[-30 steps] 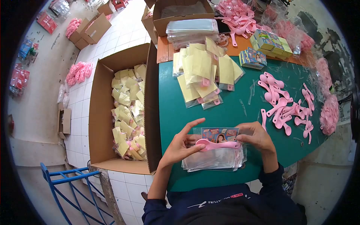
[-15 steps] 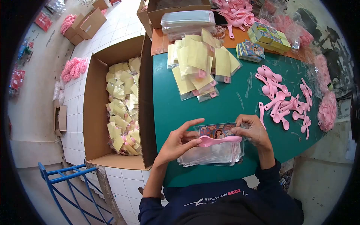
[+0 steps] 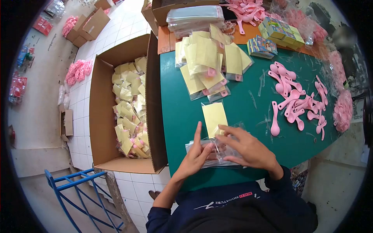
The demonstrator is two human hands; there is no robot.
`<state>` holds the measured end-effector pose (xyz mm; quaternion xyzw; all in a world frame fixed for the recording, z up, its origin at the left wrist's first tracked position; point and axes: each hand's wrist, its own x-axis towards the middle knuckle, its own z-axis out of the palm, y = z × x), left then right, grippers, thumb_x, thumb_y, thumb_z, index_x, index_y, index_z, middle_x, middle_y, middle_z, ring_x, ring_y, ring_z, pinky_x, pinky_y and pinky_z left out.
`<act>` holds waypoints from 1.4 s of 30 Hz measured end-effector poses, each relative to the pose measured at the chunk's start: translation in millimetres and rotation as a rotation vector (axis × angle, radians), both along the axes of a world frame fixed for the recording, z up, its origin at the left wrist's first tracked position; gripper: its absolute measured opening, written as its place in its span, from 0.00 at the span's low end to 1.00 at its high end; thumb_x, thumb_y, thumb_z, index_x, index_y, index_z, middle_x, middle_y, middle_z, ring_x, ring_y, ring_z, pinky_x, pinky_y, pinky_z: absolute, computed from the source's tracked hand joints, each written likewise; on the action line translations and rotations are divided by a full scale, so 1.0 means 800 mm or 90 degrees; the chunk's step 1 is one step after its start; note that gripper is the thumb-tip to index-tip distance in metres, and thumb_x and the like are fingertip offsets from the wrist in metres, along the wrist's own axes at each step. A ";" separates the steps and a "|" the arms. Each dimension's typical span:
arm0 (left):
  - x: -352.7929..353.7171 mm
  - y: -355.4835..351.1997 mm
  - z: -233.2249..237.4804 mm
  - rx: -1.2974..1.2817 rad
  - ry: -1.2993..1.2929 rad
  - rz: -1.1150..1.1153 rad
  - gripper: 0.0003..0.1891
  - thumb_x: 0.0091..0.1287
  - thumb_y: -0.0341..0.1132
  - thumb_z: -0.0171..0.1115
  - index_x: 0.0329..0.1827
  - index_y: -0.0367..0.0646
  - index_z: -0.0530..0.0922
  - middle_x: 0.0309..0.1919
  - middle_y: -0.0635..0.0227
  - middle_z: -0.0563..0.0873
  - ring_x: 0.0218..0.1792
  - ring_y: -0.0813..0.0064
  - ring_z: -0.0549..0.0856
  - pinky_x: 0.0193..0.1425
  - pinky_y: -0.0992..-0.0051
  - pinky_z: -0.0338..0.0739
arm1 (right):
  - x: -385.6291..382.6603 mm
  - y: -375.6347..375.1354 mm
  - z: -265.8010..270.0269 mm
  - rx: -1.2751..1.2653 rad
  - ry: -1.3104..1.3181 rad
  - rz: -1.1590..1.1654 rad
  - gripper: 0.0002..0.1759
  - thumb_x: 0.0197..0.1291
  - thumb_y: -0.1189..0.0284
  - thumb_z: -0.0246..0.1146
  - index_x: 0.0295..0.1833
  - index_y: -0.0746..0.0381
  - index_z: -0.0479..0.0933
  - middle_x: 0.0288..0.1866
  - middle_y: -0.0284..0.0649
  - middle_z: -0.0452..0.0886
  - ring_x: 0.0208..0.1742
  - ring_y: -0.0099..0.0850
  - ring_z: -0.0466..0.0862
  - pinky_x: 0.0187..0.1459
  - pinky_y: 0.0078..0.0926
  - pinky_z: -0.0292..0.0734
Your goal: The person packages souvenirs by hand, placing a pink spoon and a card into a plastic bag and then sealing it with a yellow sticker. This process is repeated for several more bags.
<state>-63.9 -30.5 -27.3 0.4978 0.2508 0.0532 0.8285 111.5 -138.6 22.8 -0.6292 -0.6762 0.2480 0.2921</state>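
Observation:
A clear plastic bag holding a yellow card [image 3: 215, 116] lies between my hands, its top end pointing away from me. My left hand [image 3: 194, 158] is at the near left part of the bag, index finger stretched out and thumb pressed against the plastic. Over the bag's near right part is my right hand [image 3: 251, 150], thumb and fingers apart, fingertips touching the card's lower edge. Below both hands lies a stack of clear plastic bags [image 3: 189, 146], partly covered. No spoon shows in this bag; its near part is hidden by my fingers.
Loose pink spoons [image 3: 293, 95] lie at the right. Filled bags with yellow cards [image 3: 206, 52] are piled at the back, near card stacks [image 3: 262, 46] and more clear bags [image 3: 194, 17]. A large cardboard box [image 3: 105, 105] of filled bags stands at left, beyond a blue metal frame [image 3: 77, 176].
The pink spoon and the printed card face are no longer visible between my hands; a bagged card now shows its yellow side. My right hand has moved down and left.

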 end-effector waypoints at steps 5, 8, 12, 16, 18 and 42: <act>-0.025 -0.020 0.032 0.216 0.130 0.010 0.36 0.73 0.28 0.44 0.75 0.45 0.31 0.46 0.52 0.84 0.47 0.65 0.84 0.50 0.72 0.80 | -0.018 -0.016 -0.014 -0.022 -0.038 -0.003 0.20 0.49 0.73 0.66 0.49 0.63 0.72 0.54 0.47 0.71 0.54 0.45 0.73 0.55 0.40 0.69; -0.029 -0.027 0.035 0.241 0.132 -0.003 0.34 0.73 0.27 0.44 0.75 0.44 0.35 0.43 0.52 0.85 0.44 0.65 0.86 0.49 0.71 0.80 | -0.029 -0.019 -0.021 -0.018 -0.025 0.009 0.17 0.49 0.73 0.67 0.46 0.62 0.73 0.46 0.44 0.72 0.48 0.43 0.74 0.49 0.38 0.71; -0.033 -0.031 0.016 0.157 0.076 0.028 0.33 0.73 0.28 0.44 0.75 0.43 0.37 0.43 0.51 0.85 0.44 0.66 0.85 0.49 0.71 0.78 | -0.041 -0.015 -0.031 0.007 0.010 -0.018 0.16 0.47 0.74 0.68 0.42 0.62 0.74 0.41 0.41 0.72 0.43 0.42 0.74 0.43 0.36 0.71; -0.036 -0.030 0.015 0.226 0.059 0.012 0.31 0.73 0.29 0.44 0.75 0.41 0.41 0.40 0.50 0.85 0.42 0.65 0.85 0.50 0.72 0.76 | -0.041 -0.012 -0.024 -0.005 0.013 -0.013 0.14 0.46 0.73 0.69 0.39 0.62 0.74 0.38 0.42 0.72 0.43 0.42 0.74 0.44 0.37 0.70; -0.036 -0.031 0.016 0.299 0.050 -0.008 0.31 0.73 0.30 0.44 0.75 0.41 0.42 0.38 0.50 0.84 0.40 0.65 0.85 0.49 0.71 0.75 | -0.037 -0.011 -0.018 -0.012 0.004 -0.008 0.13 0.46 0.73 0.69 0.37 0.62 0.74 0.37 0.42 0.71 0.42 0.41 0.74 0.44 0.37 0.69; -0.009 -0.050 0.004 0.206 0.153 0.175 0.30 0.64 0.25 0.57 0.71 0.50 0.62 0.17 0.73 0.79 0.23 0.90 0.74 0.29 0.83 0.72 | -0.022 -0.002 -0.025 0.062 -0.074 0.157 0.09 0.52 0.69 0.64 0.35 0.60 0.72 0.33 0.38 0.69 0.39 0.35 0.74 0.41 0.34 0.65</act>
